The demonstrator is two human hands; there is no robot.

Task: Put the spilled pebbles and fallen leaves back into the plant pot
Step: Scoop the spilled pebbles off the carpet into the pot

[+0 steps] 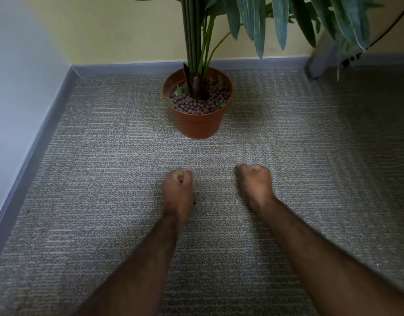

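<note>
A terracotta plant pot point(197, 124) stands on the carpet near the back wall. Brown pebbles point(196, 103) fill it around the green stems, and a few small green leaves point(171, 101) lie on top of them. My left hand point(178, 190) and my right hand point(255, 181) hover low over the carpet in front of the pot, a hand's width apart. The fingers of both are curled into fists, and whatever may be inside them is hidden. A tiny dark speck point(194, 203) lies on the carpet beside my left wrist.
Grey carpet point(105, 179) covers the floor. A grey skirting board point(36, 142) runs along the left wall and the back wall. Long plant leaves point(280, 21) hang over the upper right. A black cable point(388, 28) and a dark object sit in the back right corner.
</note>
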